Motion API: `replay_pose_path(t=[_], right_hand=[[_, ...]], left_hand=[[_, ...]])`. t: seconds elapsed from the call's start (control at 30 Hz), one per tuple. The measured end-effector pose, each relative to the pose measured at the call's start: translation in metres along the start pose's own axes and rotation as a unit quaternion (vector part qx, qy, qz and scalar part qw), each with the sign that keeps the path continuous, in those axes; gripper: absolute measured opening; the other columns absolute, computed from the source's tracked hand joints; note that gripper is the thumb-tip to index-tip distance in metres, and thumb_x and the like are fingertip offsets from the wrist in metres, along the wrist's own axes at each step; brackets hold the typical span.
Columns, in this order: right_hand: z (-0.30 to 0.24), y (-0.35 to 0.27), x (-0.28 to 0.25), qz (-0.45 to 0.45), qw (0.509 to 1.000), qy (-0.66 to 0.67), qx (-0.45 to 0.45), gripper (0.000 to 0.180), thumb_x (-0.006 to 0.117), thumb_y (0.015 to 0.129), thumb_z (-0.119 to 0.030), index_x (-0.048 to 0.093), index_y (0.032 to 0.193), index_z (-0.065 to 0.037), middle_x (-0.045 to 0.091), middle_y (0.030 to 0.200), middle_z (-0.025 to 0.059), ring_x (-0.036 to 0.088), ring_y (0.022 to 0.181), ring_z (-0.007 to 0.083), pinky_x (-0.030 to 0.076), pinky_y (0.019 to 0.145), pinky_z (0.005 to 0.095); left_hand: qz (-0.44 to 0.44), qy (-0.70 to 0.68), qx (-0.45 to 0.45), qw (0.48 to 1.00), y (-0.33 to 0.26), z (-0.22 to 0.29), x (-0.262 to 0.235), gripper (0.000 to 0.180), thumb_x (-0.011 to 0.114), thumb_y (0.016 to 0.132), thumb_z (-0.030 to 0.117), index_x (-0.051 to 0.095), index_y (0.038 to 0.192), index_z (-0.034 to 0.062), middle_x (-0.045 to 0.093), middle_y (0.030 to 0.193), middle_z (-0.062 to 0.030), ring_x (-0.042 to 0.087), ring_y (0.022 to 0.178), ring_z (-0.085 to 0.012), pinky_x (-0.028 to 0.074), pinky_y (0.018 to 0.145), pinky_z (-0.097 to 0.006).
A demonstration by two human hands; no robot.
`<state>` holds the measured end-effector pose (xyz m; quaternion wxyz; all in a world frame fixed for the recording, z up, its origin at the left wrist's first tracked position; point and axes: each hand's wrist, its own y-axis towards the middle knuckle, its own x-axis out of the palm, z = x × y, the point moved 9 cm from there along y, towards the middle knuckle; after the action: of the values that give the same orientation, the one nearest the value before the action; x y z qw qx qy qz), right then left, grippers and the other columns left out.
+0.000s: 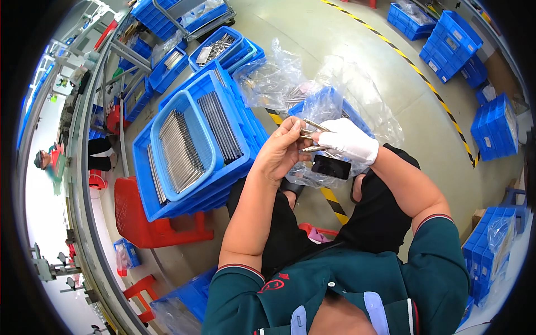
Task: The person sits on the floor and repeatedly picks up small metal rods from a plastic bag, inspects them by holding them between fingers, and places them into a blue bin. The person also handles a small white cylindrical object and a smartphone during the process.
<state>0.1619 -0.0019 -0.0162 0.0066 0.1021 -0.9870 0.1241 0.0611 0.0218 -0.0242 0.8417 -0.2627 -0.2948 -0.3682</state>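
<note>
Several slim silver metal rods, pen-like in shape, are between my two hands, above a blue bin. My bare left hand is closed with thumb and fingers pinching the ends of the rods. My right hand, in a white glove, is closed around their other side. A black phone lies just below the gloved hand. To the left, a light blue basket holds rows of similar silver rods. It rests on a stack of blue crates, where darker rods lie alongside.
Clear plastic bags spread around the blue bin ahead of me. A red stool stands left of the crates. More blue crates line the right side, past a yellow-black floor stripe. Another person is far left.
</note>
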Motion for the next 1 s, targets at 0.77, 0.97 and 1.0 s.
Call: replay_pose_path(t=[0.77, 0.97, 1.0], right_hand=[[0.018, -0.012, 0.030, -0.212, 0.947, 0.234, 0.051, 0.027, 0.060, 0.088, -0.026, 0.054, 0.079, -0.002, 0.045, 0.058, 0.0007, 0.028, 0.041, 0.0041, 0.019, 0.039, 0.0220], [0.022, -0.004, 0.024, -0.138, 0.970, 0.167, 0.108, 0.027, 0.060, 0.088, -0.028, 0.057, 0.076, -0.004, 0.042, 0.057, -0.0022, 0.030, 0.043, 0.0039, 0.019, 0.040, 0.0225], [0.020, -0.002, 0.020, -0.109, 0.981, 0.117, 0.106, 0.027, 0.059, 0.088, -0.029, 0.058, 0.077, -0.004, 0.043, 0.058, -0.0022, 0.031, 0.044, 0.0043, 0.021, 0.041, 0.0226]], left_hand=[[-0.020, 0.151, 0.148, 0.977, -0.020, 0.034, 0.019, 0.048, 0.044, 0.096, 0.044, 0.059, 0.078, 0.0020, 0.054, 0.071, -0.0035, 0.048, 0.066, -0.0137, 0.038, 0.066, -0.027], [0.044, 0.385, 0.153, 0.909, -0.022, 0.041, 0.010, 0.030, 0.057, 0.091, 0.029, 0.058, 0.078, 0.0020, 0.055, 0.068, -0.0039, 0.050, 0.066, -0.0135, 0.039, 0.060, -0.027], [0.075, 0.469, 0.182, 0.861, -0.025, 0.048, 0.011, 0.028, 0.058, 0.090, 0.026, 0.058, 0.078, 0.0013, 0.055, 0.067, -0.0064, 0.050, 0.065, -0.0167, 0.039, 0.060, -0.030]])
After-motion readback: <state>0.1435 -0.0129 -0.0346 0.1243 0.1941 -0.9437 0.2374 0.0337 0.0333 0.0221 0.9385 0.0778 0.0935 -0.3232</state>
